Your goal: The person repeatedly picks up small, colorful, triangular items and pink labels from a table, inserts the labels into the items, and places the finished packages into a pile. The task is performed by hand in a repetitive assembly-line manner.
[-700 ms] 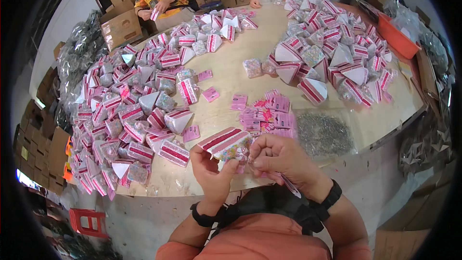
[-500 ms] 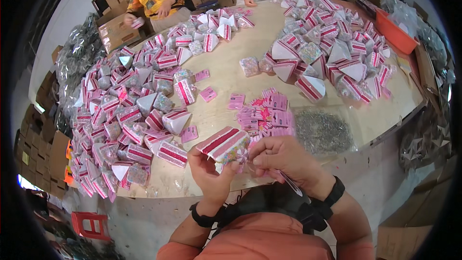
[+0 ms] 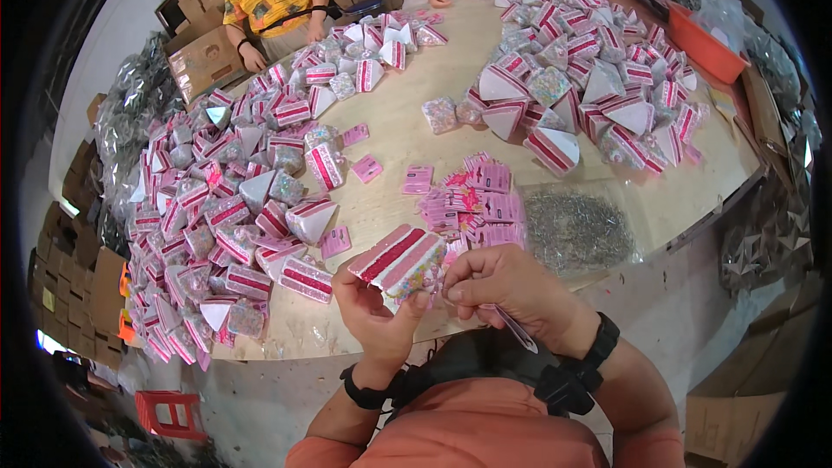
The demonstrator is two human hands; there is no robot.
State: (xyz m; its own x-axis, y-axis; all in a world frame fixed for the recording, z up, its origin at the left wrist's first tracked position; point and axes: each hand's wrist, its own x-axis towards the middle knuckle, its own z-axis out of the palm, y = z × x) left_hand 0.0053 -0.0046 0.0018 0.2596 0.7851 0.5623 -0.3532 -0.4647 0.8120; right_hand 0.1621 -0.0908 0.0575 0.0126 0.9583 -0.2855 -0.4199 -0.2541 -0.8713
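My left hand (image 3: 381,321) is closed around a toy cake slice (image 3: 397,262) with pink, red and white layers and a sprinkle-covered end. The slice is tilted, its sprinkled end toward my right hand (image 3: 511,286). Thumb and forefinger of the right hand pinch close beside that end; whatever fine piece lies between the fingertips is too small to make out. A small card tag (image 3: 517,329), seen nearly edge-on, sticks out below the same hand's curled fingers. Just beyond my hands lies a stack of pink card tags (image 3: 490,208).
A clear bag of small metal pieces (image 3: 581,230) lies right of the tags. Heaps of cake slices cover the table's left (image 3: 230,208) and far right (image 3: 598,69). An orange bin (image 3: 706,50) stands at the right edge; two people sit across. A red stool (image 3: 169,414) stands lower left.
My hands keep nearly the same hold on the slice and the tag. The view has shifted slightly. Across the table, the person in yellow has lowered a hand that held a small item.
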